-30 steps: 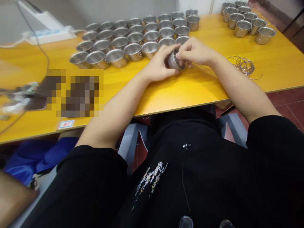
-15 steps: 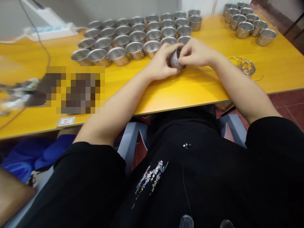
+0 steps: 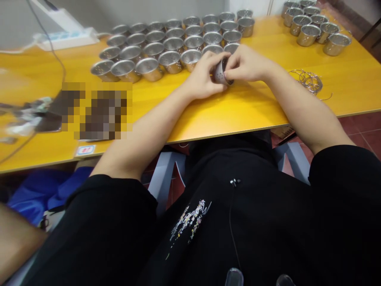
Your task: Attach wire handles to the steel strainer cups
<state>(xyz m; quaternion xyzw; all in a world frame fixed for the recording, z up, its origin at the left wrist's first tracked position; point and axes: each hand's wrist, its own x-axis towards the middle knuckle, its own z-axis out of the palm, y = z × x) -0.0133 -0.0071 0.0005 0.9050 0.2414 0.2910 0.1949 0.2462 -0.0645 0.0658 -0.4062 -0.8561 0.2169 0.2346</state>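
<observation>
A small perforated metal cup [image 3: 219, 74] is tipped on its side, its mouth toward the right, just above the yellow table. My left hand [image 3: 201, 78] wraps round it from the left, thumb below and fingers over the top. At the cup's mouth, the fingers of my right hand [image 3: 246, 63] are pinched together against the rim; whatever they hold is hidden. Behind both hands stand rows of similar metal cups [image 3: 149, 69], upright. To the right of my right forearm lies a loose tangle of thin metal wire [image 3: 311, 82].
Another group of metal cups [image 3: 309, 35], some with wire across the top, stands at the far right. A white power strip [image 3: 67, 39] lies back left. Two pixelated dark items and clutter [image 3: 32, 113] are on the left. Part of another person [image 3: 18, 242] shows at lower left.
The view has shifted slightly. Both hands stay on the cup in nearly the same pose, with no clear change in grip.
</observation>
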